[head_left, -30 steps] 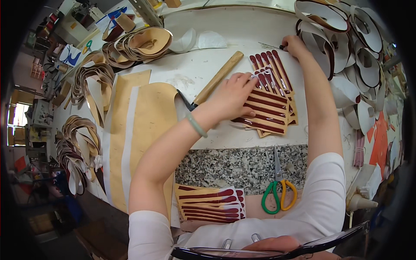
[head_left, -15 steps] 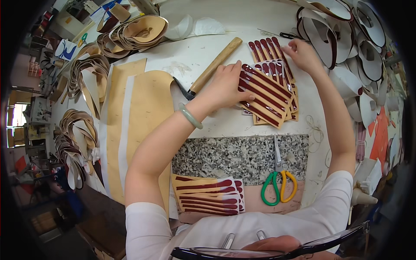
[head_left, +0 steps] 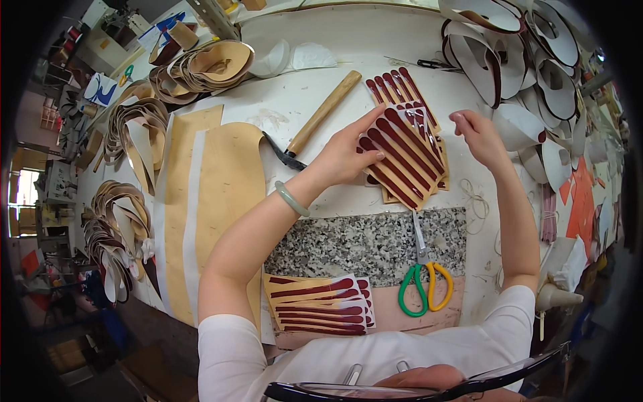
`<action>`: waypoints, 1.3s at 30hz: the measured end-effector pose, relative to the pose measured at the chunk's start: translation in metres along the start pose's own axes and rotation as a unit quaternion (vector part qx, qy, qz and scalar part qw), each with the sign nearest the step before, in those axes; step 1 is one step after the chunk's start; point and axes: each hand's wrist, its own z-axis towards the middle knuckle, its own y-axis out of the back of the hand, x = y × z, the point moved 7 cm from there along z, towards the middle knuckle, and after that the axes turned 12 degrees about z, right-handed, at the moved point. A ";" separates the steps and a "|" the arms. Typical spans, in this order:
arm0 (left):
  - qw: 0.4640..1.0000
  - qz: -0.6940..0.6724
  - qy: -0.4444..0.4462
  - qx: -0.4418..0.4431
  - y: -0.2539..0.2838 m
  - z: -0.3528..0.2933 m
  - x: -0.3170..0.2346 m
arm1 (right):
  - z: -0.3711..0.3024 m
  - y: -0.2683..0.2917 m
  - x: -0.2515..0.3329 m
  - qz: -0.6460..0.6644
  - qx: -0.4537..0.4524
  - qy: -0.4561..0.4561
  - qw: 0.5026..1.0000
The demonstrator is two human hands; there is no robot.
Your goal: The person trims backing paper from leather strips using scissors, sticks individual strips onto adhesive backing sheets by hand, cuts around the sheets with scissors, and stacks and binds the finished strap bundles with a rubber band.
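My left hand (head_left: 349, 153) grips the left edge of a tan leather-like sheet (head_left: 405, 159) bearing several glossy dark red strips with rounded ends. Thumb on top, it holds this piece tilted over a stack of similar striped pieces (head_left: 395, 86). To the right of the stack, apart from it, my right hand (head_left: 479, 137) is raised with its fingers curled and pinched together; whether anything is between them cannot be made out. Scissors (head_left: 422, 275) with one green and one yellow handle lie below the held sheet, blades pointing away from me.
A speckled stone slab (head_left: 335, 241) lies in front of me, with more striped pieces (head_left: 318, 305) nearer my body. Left of centre are a wooden-handled hammer (head_left: 325, 110) and large tan sheets (head_left: 228, 201). Curled strips (head_left: 137, 110) pile at left; white curved pieces (head_left: 529, 124) crowd the right.
My right hand has drawn back from the stack's far right corner toward me. The striped sheet in my left hand has turned, its strips now slanting more steeply. The whole view has shifted slightly.
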 end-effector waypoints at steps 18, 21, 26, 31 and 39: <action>0.992 0.113 0.048 -0.042 0.001 0.044 0.025 | -0.025 -0.045 0.015 0.229 0.092 -0.102 0.964; 0.996 -0.053 0.073 -0.025 0.001 0.035 0.006 | -0.018 -0.044 0.022 0.081 -0.006 0.062 0.995; 0.959 -0.282 0.038 0.018 -0.001 0.027 -0.022 | -0.015 -0.029 0.037 0.347 -0.054 0.070 0.934; 0.939 -0.335 -0.071 0.018 -0.001 0.025 -0.053 | 0.005 -0.002 0.067 0.237 0.143 0.008 0.961; 0.853 -0.513 -0.068 0.074 -0.005 -0.002 -0.089 | -0.003 -0.001 0.107 0.343 0.225 0.012 0.912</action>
